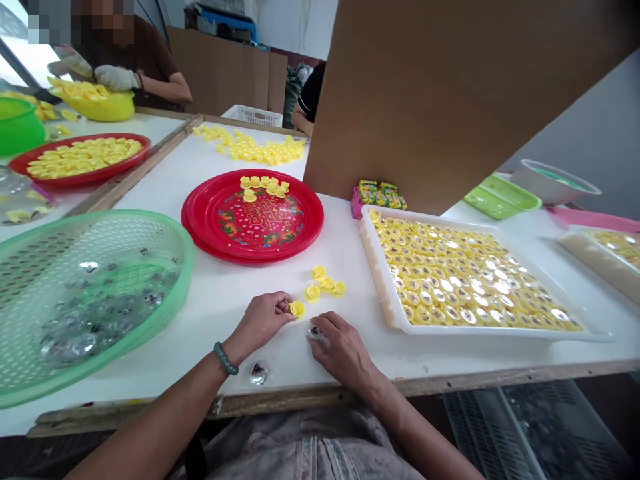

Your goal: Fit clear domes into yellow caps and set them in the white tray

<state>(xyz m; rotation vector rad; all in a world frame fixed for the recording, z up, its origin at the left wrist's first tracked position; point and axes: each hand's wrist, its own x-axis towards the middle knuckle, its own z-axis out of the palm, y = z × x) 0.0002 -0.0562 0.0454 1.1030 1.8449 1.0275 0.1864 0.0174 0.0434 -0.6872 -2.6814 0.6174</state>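
Observation:
Between the thumb and fingers of my left hand (264, 319) is a small yellow plastic cup (297, 309), its round mouth facing up. Just to the right, my right hand (343, 347) closes on a clear plastic dome (319, 331) with a dark print, partly covered by the fingers. Several loose yellow cups (327, 285) lie on the white table beyond both hands. Another clear dome (259, 373) rests near the front edge, below my left wrist.
At left stands a green mesh basket (183, 267) of clear domes. Stacked red trays (200, 227) hold a few yellow cups. A white tray (387, 313) of filled yellow pieces sits at right. A cardboard sheet (400, 100) rises behind it. A gloved co-worker (157, 67) works at far left.

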